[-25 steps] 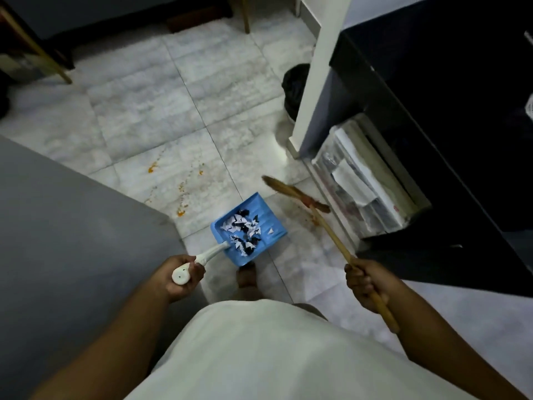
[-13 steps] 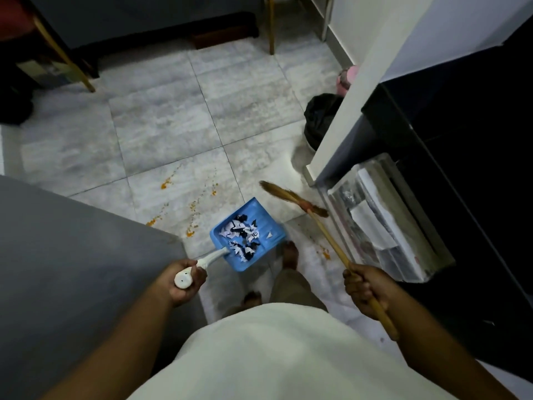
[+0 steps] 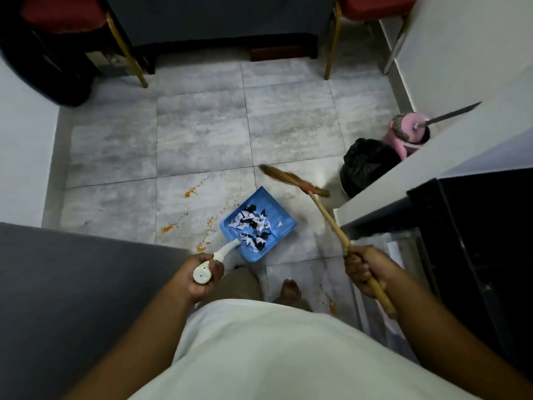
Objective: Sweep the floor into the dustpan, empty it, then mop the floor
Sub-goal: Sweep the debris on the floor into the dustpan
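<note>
So the left hand (image 3: pixel 202 277) has its fingers wrapped round the white handle of the blue dustpan (image 3: pixel 261 223), and the pan sits out ahead of that hand and a bit to the right, held up above the tiled floor (image 3: pixel 202 131), with a heap of black and white paper scraps (image 3: pixel 253 226) lying in it. The right hand (image 3: pixel 364 269) is closed round the wooden stick of the broom (image 3: pixel 320 206), gripping it a fair way from the near end, so a stub pokes out behind the hand toward the body. From there the stick runs forward and left, and the brushy head ends up just beyond the far right corner of the dustpan, near it but whether it touches I can't tell. Orange specks (image 3: pixel 190 193) are scattered on the tiles left of the pan. Over on the right there's a bin with a black bag (image 3: pixel 366 166), and right behind it a pink mop bucket (image 3: pixel 403 137) with the mop in it. A bare foot (image 3: pixel 290 288) shows between the two hands.
</note>
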Motion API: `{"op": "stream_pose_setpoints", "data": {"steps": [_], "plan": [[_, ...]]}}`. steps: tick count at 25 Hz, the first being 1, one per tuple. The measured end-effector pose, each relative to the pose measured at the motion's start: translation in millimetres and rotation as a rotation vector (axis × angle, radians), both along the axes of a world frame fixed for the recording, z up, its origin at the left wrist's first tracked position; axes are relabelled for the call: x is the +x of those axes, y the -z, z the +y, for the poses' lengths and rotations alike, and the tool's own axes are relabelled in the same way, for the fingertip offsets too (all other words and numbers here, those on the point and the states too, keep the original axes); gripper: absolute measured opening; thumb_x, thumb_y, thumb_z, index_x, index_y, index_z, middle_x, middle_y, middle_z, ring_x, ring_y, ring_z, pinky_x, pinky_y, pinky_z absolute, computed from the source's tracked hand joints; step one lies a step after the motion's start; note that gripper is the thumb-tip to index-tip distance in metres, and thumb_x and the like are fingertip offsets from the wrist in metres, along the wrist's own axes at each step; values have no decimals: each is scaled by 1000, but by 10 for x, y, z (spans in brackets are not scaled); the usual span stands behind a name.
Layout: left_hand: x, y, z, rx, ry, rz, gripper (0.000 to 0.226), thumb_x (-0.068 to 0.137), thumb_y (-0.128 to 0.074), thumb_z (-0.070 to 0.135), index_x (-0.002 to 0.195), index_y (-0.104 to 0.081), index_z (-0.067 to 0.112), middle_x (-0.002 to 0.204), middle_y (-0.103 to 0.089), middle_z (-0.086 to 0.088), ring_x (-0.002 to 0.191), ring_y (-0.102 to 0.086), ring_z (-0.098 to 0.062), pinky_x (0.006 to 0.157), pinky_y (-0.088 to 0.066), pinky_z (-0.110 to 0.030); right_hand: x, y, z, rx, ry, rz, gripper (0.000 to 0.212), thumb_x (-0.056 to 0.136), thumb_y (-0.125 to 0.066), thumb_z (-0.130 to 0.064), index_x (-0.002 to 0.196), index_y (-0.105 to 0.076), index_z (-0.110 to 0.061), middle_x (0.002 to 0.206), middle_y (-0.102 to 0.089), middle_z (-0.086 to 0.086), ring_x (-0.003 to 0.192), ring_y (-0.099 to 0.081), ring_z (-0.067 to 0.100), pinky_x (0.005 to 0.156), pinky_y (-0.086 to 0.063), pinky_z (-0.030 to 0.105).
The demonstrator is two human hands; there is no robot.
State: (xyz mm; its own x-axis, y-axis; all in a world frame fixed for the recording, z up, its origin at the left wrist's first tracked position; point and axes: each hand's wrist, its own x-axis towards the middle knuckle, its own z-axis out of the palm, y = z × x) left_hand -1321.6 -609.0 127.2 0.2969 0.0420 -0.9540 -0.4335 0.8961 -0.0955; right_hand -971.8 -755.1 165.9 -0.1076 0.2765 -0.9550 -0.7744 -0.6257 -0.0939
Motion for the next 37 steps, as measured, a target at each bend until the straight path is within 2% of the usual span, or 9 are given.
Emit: {"op": "stream_pose_setpoints", "data": {"steps": [7, 12, 15, 20, 26, 33, 37], "plan": [[308, 49, 1361, 15, 25, -18, 33, 97, -40, 16, 122, -34, -5, 55, -47, -12, 33, -49, -14, 32, -44, -17, 260, 55, 1449, 1, 9, -26, 34, 103, -35, -28, 72, -42, -14, 45, -32, -6, 27, -29, 4, 23, -21, 13], [514, -56, 2481, 39, 65, -57, 32, 96, -40, 15, 121, -34, -5, 59, -45, -10, 33, -48, -13, 33, -44, -16, 338, -33, 2387, -8, 61, 16, 37, 103, -34, -30, 69, -39, -16, 44, -30, -7, 26, -28, 4, 22, -20, 13], [693, -96, 3077, 58, 91, 3, 32, 95, -41, 14, 120, -34, -6, 62, -43, -10, 33, -48, -13, 34, -45, -16, 424, -55, 2839, -30, 78, 25, 39, 103, -33, -31, 67, -38, -17, 42, -30, -7, 25, -28, 4, 23, -20, 12], [1122, -24, 3995, 71, 89, -2, 33, 94, -41, 11, 122, -36, -6, 63, -44, -10, 35, -49, -14, 34, -46, -18, 817, 5, 3602, -10, 116, 7, 37, 103, -36, -31, 68, -40, -18, 43, -31, -7, 27, -29, 3, 23, -23, 13], [1976, -1, 5033, 91, 93, 33, 36, 95, -42, 12, 126, -35, -5, 63, -44, -11, 36, -49, -13, 34, -46, -18, 1696, 171, 4571, -20, 97, 2, 38, 103, -37, -33, 69, -42, -17, 43, -34, -6, 27, -31, 5, 25, -26, 13], [3353, -175, 6187, 97, 168, 69, 37, 94, -44, 13, 124, -34, -6, 72, -43, -9, 37, -51, -13, 36, -48, -17, 2914, 27, 5421, -50, 111, 39, 37, 103, -36, -33, 70, -42, -16, 42, -34, -6, 27, -31, 6, 25, -27, 13], [4138, -179, 6777, 115, 266, 39, 34, 95, -43, 14, 121, -36, -7, 69, -43, -8, 36, -50, -12, 36, -48, -17, 3456, -40, 5659, -40, 234, 10, 37, 103, -36, -31, 71, -43, -15, 41, -34, -6, 26, -30, 6, 25, -27, 13]]}}
